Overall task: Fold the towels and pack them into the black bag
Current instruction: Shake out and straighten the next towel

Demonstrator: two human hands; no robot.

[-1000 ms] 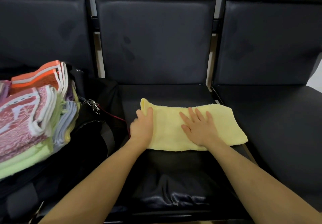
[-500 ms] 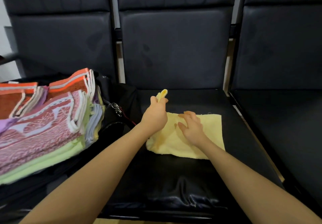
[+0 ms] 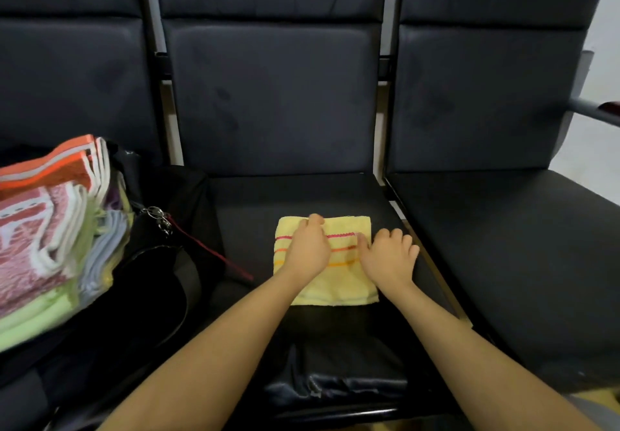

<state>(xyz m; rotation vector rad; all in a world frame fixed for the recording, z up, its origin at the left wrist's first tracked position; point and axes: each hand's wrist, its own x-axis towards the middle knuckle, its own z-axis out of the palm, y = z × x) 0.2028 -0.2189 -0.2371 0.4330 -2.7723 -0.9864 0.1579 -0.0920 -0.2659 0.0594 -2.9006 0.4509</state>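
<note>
With both hands flat on the folded yellow striped terry towel (image 3: 335, 283), left hand (image 3: 307, 251) and right hand (image 3: 389, 258) should smooth outward.

Bare seat (image 3: 255, 209) open behind and left of yellow towel (image 3: 339, 283); right seat (image 3: 503, 246) open. Towel stack (image 3: 50, 229) on black bag (image 3: 154, 283) blocks left side; backrest (image 3: 275, 95) blocks rear.

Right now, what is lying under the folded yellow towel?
The yellow towel lies on the black seat of the middle chair. Both hands, left hand and right hand, rest on it. Anything beneath it is covered.
</note>
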